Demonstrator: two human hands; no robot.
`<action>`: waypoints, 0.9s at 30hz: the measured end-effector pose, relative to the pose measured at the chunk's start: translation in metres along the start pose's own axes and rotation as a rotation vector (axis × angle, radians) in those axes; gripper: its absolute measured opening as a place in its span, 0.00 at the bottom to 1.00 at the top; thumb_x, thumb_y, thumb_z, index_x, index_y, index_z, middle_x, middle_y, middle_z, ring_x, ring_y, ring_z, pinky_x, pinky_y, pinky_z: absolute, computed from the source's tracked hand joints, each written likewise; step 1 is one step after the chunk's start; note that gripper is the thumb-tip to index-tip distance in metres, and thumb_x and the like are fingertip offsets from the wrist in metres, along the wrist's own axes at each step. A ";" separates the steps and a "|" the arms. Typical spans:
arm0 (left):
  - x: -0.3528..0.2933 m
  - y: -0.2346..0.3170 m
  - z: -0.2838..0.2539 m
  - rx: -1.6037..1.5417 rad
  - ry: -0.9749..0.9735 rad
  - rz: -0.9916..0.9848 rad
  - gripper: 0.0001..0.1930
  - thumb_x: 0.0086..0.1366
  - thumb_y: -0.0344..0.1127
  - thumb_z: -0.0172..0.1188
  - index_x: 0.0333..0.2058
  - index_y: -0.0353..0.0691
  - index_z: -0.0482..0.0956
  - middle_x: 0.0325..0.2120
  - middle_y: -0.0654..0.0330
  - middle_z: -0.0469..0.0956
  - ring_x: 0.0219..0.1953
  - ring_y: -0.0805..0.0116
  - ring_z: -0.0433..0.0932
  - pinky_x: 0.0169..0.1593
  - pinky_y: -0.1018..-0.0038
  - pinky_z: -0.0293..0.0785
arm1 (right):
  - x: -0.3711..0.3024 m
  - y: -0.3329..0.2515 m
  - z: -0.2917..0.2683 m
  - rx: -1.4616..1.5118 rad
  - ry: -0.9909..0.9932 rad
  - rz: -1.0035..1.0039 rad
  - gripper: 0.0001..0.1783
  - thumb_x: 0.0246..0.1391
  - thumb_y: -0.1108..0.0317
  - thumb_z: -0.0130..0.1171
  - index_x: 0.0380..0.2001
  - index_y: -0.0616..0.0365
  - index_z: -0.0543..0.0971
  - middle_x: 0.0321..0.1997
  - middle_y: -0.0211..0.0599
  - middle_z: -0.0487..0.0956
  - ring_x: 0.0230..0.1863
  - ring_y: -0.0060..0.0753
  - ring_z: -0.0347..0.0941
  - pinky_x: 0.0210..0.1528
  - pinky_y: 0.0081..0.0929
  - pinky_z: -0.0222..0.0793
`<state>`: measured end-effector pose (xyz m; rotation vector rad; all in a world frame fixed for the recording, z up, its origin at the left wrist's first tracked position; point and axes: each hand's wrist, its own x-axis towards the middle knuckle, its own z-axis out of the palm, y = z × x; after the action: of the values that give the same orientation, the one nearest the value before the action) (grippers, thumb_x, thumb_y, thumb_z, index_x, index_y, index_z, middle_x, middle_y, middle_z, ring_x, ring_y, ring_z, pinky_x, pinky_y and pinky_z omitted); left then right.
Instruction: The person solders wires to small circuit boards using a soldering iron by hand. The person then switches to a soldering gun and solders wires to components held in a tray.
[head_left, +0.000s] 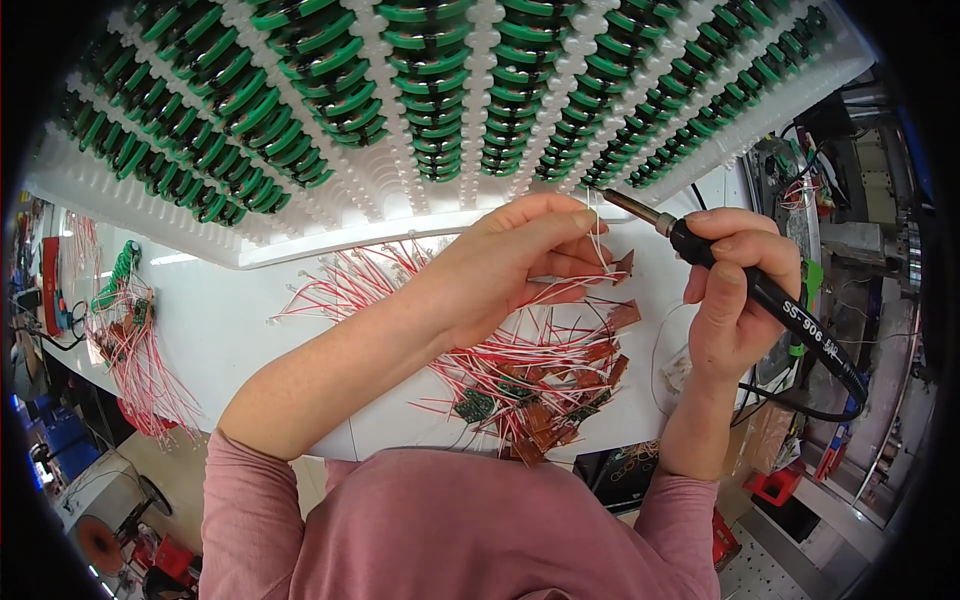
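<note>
My right hand (738, 285) is wrapped round the black handle of a soldering iron (800, 325). Its metal tip reaches left to the front edge of a white foam tray (330, 240) packed with rows of green ring-shaped circuit parts (430, 120). My left hand (525, 245) is closed in a pinch on thin red and white wires (560, 290), and a small brown circuit board (622, 266) hangs at its fingers. One white wire loops up beside the iron's tip; its contact there is too small to tell. Below lies a pile of brown boards (545, 425) with red and white wires.
Another wired bundle (140, 340) with green rings lies at the table's left side. The iron's black cord (825, 412) curves down at the right. A cluttered metal rack (860, 290) stands at the far right. Red bins (775, 485) sit below table height.
</note>
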<state>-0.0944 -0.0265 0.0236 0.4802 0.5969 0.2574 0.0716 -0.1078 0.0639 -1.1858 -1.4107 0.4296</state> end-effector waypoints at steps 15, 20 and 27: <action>-0.003 0.000 0.000 -0.015 0.007 -0.004 0.09 0.60 0.40 0.52 0.36 0.44 0.71 0.32 0.62 0.75 0.36 0.73 0.74 0.40 0.75 0.71 | 0.001 -0.004 0.004 -0.064 0.001 -0.021 0.13 0.54 0.62 0.51 0.29 0.61 0.64 0.35 0.48 0.72 0.14 0.15 0.58 0.15 0.09 0.55; -0.003 0.000 0.000 -0.022 0.001 -0.006 0.09 0.60 0.40 0.52 0.36 0.44 0.71 0.32 0.62 0.75 0.35 0.73 0.74 0.40 0.75 0.71 | 0.001 -0.004 0.004 -0.066 0.003 -0.010 0.13 0.54 0.62 0.51 0.29 0.61 0.65 0.35 0.48 0.72 0.14 0.15 0.59 0.15 0.09 0.55; -0.004 0.001 0.000 -0.009 0.003 -0.007 0.09 0.60 0.40 0.52 0.36 0.44 0.71 0.32 0.61 0.75 0.36 0.72 0.74 0.40 0.74 0.71 | 0.000 -0.003 0.002 -0.052 0.020 -0.001 0.13 0.54 0.61 0.50 0.29 0.61 0.65 0.34 0.47 0.72 0.15 0.15 0.59 0.15 0.09 0.55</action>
<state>-0.0976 -0.0276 0.0261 0.4695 0.6000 0.2543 0.0682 -0.1078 0.0662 -1.2283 -1.4120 0.3817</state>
